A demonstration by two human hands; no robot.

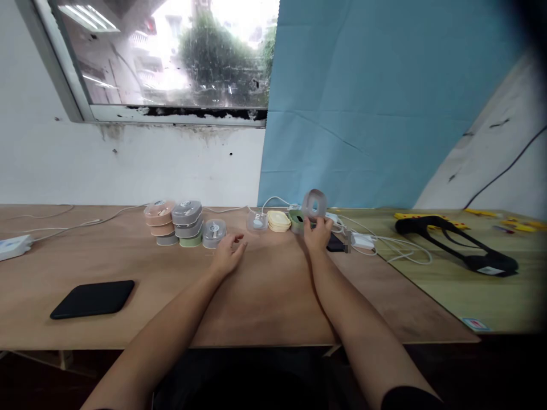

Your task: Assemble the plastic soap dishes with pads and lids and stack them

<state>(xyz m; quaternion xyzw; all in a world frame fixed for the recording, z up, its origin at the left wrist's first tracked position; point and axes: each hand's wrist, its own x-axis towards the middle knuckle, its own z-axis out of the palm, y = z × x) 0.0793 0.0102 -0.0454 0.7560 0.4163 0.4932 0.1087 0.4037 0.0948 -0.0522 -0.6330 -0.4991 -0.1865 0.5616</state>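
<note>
Clear rounded cover (315, 204), held upright, pinched in right hand (318, 232); left hand (228, 253) loose, near lidded grey box (213, 234). Left of grip: green container (296, 220), cream stack (278, 221). Right: dark slab (335, 244), white adapter (362, 241), cables (410, 244).

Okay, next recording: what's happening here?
A person's right hand holds up a translucent lid-like piece near a green container and a cream stack. The left hand holds nothing, fingers loosely curled, beside a grey lidded container. Further left stand two stacks of containers, one pink and grey, one grey and green.
</note>
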